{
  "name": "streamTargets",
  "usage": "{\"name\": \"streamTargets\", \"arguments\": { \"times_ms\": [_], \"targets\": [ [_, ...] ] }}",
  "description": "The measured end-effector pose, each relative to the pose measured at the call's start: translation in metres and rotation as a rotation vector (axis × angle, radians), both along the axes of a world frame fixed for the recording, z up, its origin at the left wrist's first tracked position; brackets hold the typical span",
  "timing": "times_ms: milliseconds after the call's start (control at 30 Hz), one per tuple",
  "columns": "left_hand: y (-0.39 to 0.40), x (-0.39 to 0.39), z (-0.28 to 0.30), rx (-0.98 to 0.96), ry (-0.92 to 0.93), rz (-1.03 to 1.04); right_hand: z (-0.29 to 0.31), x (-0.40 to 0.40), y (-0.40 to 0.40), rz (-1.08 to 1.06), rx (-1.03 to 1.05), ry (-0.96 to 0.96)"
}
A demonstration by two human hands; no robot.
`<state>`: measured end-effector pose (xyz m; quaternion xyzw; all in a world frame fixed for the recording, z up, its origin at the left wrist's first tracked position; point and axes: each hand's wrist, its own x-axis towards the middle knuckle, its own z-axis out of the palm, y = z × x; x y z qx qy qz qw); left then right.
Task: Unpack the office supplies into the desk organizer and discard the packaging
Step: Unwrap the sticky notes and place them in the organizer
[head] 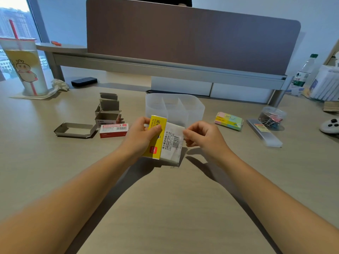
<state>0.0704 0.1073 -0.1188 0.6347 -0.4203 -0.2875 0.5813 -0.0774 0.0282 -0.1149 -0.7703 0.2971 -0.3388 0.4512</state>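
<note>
My left hand [142,132] grips a yellow-and-white plastic packet [168,143] above the desk, thumb across its yellow strip. My right hand [203,135] pinches the packet's upper right edge. Just behind the packet stands the translucent desk organizer [196,109] with several compartments. To the left lie a red-and-white staple box [113,130], an opened cardboard box [108,112] and a flat cardboard tray [74,129]. To the right lie pastel sticky notes [229,121], a clear tub of binder clips [272,116] and a long clear case [265,132].
A tall drink cup with a red straw [24,66] stands far left beside crumpled paper [59,85] and a black object [84,81]. A raised shelf with a brown partition [183,37] runs behind. A water bottle [303,74] and a white controller [330,125] are at the right.
</note>
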Motion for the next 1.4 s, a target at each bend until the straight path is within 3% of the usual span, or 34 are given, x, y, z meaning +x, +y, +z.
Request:
{"name": "streamTargets", "arguments": {
  "times_ms": [167,467,733,900,1167,1400],
  "targets": [
    [-0.002,-0.004,0.0,-0.034,-0.032,0.01,-0.002,0.007,-0.001,-0.111,-0.016,0.05],
    [0.001,0.003,0.006,-0.063,0.006,0.05,0.009,0.002,-0.001,0.001,0.149,-0.068],
    [0.004,0.007,0.009,-0.096,0.177,0.005,0.015,-0.002,0.002,-0.036,-0.045,0.045],
    [0.007,0.004,0.014,-0.143,0.217,-0.065,0.021,0.004,0.007,0.042,0.025,0.052],
    [0.01,0.007,0.021,-0.156,0.256,-0.1,0.027,0.017,0.006,0.027,0.263,-0.093],
    [0.007,0.013,0.029,-0.175,0.271,-0.081,0.037,0.026,0.001,-0.004,0.257,-0.119]
  ]
}}
